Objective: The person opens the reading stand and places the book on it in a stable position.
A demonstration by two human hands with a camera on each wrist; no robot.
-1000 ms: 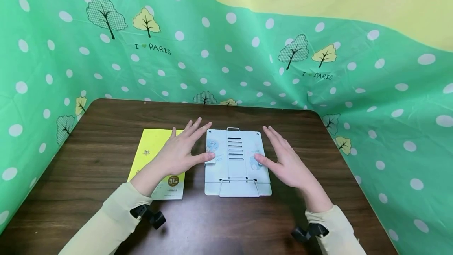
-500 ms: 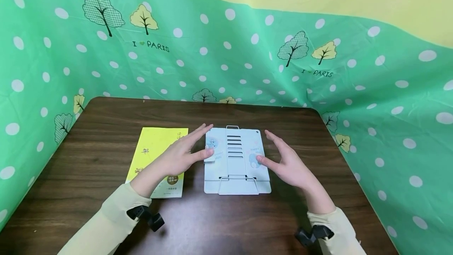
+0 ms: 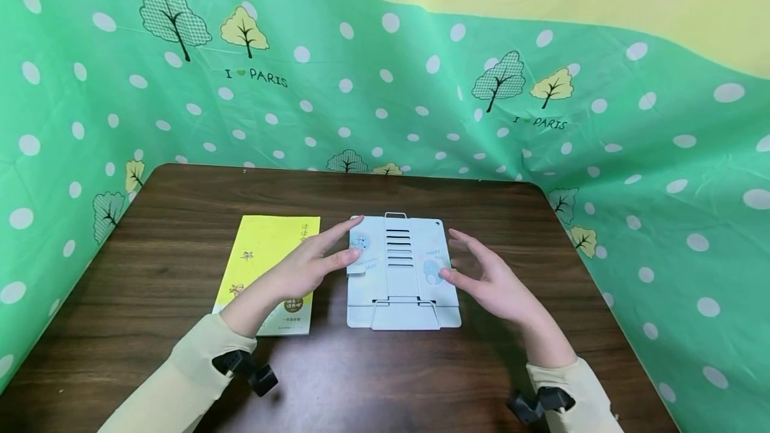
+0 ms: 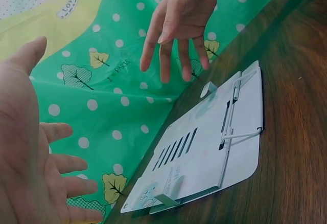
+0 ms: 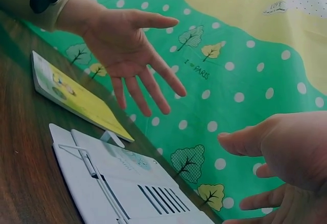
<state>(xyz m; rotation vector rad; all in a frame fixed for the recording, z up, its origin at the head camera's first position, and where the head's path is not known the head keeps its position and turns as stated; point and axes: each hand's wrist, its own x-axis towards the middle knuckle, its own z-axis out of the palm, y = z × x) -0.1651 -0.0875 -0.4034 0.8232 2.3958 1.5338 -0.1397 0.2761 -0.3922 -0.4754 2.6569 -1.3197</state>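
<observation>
A pale blue-white book stand (image 3: 400, 282) lies folded flat on the table, with slots down its middle, a wire holder along the near edge and a small clip on its left side. My left hand (image 3: 303, 269) hovers by the stand's left edge, thumb and fingers extended and holding nothing. On the other side, my right hand (image 3: 490, 282) is held over the right edge, also holding nothing, its thumb overlapping the stand in the head view. Both wrist views show the palms raised above the stand (image 4: 204, 127), facing each other with fingers apart.
A yellow book (image 3: 265, 242) lies left of the stand, partly hidden under my left forearm. Dark wood grain covers the table (image 3: 385, 379). Behind it and at both sides hangs a green dotted cloth (image 3: 385, 112) with printed trees.
My left hand's spread fingers have come closer together in the head view. The right hand has shifted slightly right and its fingers bend a little more. Stand and book stay in place.
</observation>
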